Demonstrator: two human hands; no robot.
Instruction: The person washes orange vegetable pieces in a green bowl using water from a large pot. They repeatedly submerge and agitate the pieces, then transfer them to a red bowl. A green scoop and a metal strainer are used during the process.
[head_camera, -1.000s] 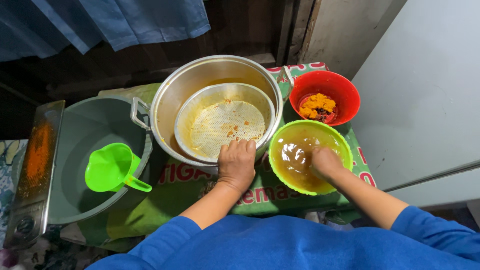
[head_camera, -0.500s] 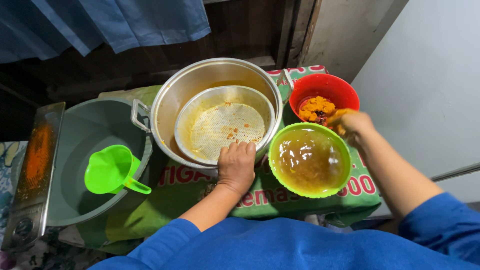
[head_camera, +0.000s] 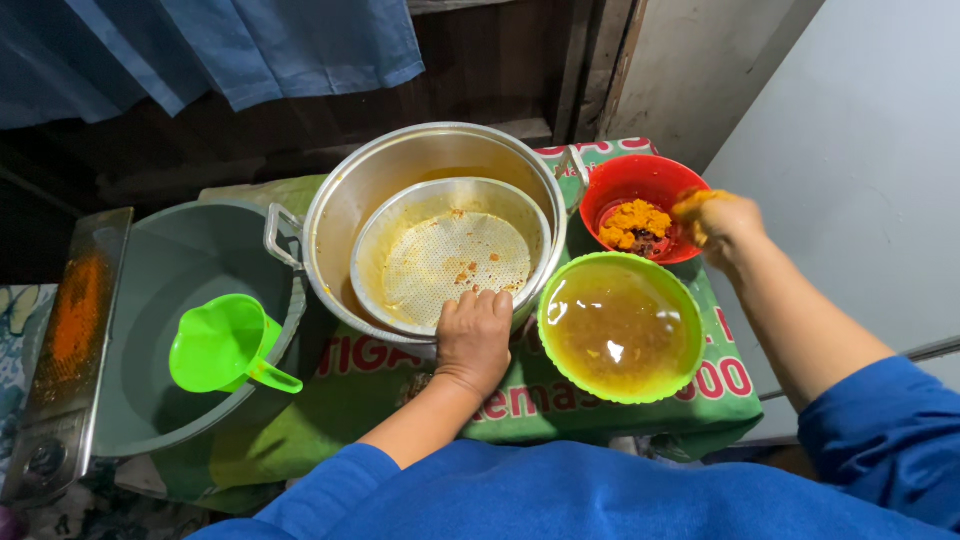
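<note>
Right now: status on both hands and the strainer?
Left hand gripping rim of metal strainer set in big pot. Right hand over red bowl, fingers smeared with yellow paste. Green bowl of amber liquid between them.

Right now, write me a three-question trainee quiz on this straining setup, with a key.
1. True or false: the left hand grips the rim of the metal strainer that sits inside the large metal pot.
2. Which bowl holds the brownish-yellow liquid? A) the red bowl B) the green bowl C) the grey tub
3. Fill in: the green plastic jug lies inside the ____.

Key:
1. True.
2. B; the red bowl holds orange-yellow pulp, and the right hand, stained yellow, is at its right edge.
3. Grey tub.
</note>
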